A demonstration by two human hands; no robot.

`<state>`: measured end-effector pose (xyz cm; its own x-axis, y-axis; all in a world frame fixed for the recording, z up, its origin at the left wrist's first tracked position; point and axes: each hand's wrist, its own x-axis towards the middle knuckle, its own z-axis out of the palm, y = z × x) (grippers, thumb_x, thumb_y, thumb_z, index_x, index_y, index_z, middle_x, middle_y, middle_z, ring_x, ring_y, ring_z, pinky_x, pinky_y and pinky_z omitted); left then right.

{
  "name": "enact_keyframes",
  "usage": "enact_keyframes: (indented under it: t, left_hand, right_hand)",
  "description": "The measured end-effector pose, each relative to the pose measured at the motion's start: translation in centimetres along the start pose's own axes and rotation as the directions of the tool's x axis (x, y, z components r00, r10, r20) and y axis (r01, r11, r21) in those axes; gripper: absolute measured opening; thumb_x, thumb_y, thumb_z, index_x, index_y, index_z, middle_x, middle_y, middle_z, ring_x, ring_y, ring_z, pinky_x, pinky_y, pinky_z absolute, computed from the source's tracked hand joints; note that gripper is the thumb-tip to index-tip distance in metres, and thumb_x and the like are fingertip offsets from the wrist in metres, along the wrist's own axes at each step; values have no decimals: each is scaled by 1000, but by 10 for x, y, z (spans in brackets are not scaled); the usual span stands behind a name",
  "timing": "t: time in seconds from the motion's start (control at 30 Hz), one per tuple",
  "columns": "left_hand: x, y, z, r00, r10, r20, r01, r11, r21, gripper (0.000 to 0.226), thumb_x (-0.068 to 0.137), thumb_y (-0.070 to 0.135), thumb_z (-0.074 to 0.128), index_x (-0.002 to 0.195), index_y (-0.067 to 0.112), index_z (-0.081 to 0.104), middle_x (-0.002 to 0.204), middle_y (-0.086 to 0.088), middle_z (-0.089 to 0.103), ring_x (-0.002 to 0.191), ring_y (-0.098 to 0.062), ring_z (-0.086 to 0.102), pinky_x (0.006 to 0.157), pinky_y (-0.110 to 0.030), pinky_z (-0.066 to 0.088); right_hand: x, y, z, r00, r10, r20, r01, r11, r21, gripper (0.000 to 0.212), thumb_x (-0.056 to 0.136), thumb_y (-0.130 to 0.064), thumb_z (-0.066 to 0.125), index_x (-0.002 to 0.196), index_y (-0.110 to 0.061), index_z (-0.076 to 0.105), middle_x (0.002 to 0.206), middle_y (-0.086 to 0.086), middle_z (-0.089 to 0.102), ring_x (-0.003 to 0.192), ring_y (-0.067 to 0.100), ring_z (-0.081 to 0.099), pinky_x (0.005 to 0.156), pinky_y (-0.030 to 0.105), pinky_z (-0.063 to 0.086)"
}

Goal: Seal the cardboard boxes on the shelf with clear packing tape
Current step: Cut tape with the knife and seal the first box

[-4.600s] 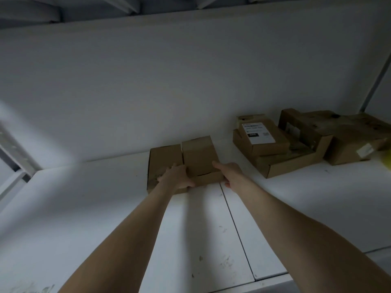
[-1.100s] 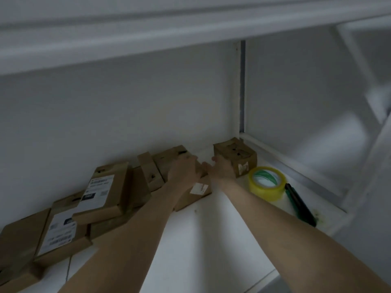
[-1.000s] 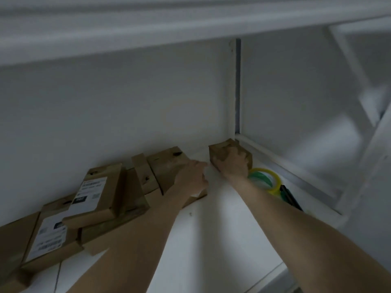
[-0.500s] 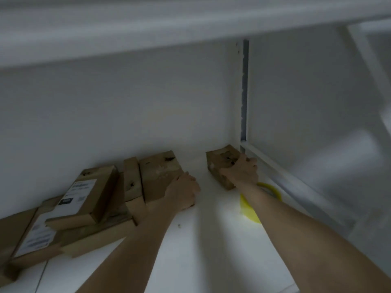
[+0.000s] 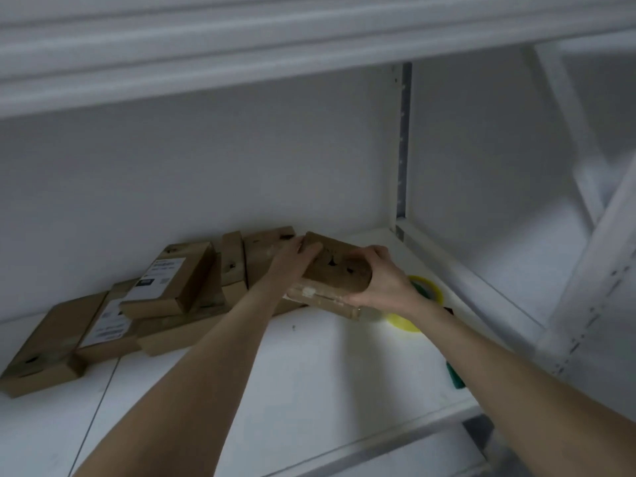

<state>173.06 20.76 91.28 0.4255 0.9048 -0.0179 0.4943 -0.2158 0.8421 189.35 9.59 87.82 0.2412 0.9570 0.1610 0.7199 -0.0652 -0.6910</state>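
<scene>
In the head view, a small box (image 5: 335,270) is held by both hands, tilted and raised off the white shelf (image 5: 309,380) near its back right corner. The left hand (image 5: 290,261) is clasped on the box's upper left corner, thumb on the near face and fingers wrapped behind. The right hand (image 5: 380,284) is curled round the right end, fingers over the top edge and thumb underneath. A patch of old tape or label residue is seen along the box's lower edge; whether the flaps are fully closed cannot be told.

The roll of tape (image 5: 425,297) lies on the shelf just behind the right wrist, partly hidden by it. A dark green tool (image 5: 455,377) lies near the shelf's front right edge. A pile of boxes (image 5: 172,290), some labelled, is stacked to the left.

The step in hand is judged to be the fetching and positioning of one box for sealing. Next, the box must probably be set down seam-up, steadied with one hand, and the tape picked up with the other.
</scene>
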Motion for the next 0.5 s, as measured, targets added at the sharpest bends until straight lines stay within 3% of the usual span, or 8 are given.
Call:
enact_keyframes:
  t: [0.07, 0.17, 0.27, 0.33, 0.5]
  left_hand:
    - [-8, -11, 1, 999, -30, 38, 30, 999, -10, 52, 86, 49, 60, 130, 20, 54, 127, -1, 60, 109, -17, 60, 99, -35, 47]
    - [-24, -20, 3, 990, -116, 75, 112, 992, 66, 72, 74, 61, 60, 131, 17, 52, 125, -3, 61, 107, -22, 62, 94, -39, 51]
    - [-42, -29, 6, 971, -185, 151, 164, 976, 142, 49, 88, 51, 55, 123, 18, 48, 116, -5, 62, 100, -25, 63, 77, -36, 56]
    - [-50, -42, 9, 960, -208, 188, 183, 973, 140, 37, 93, 41, 53, 121, 18, 50, 114, -7, 63, 99, -26, 63, 74, -38, 57]
    - [-60, -73, 11, 960, -188, 205, 149, 970, 193, 45, 93, 41, 52, 129, 14, 48, 118, -10, 62, 102, -28, 62, 79, -41, 58]
  right_hand:
    - [-12, 0, 1, 999, -21, 42, 21, 1000, 13, 84, 60, -38, 85, 132, -35, 43, 135, -5, 28, 116, 21, 53, 103, 34, 45]
    - [-28, 3, 1, 992, -5, 125, 2, 1000, 23, 90, 62, -32, 87, 138, -33, 39, 138, -7, 26, 124, 16, 42, 106, 30, 41]
    - [-39, 1, 0, 975, 16, 224, -15, 1000, -6, 93, 65, -27, 86, 143, -32, 35, 144, -10, 24, 131, 14, 34, 107, 31, 38]
    - [-44, -2, 2, 961, 28, 274, -21, 999, -30, 94, 66, -23, 85, 145, -31, 34, 146, -11, 24, 132, 12, 32, 107, 29, 37]
    - [-51, -4, 25, 950, 72, 303, -57, 997, -58, 97, 67, -17, 85, 147, -27, 31, 150, -7, 25, 136, 12, 30, 109, 24, 33]
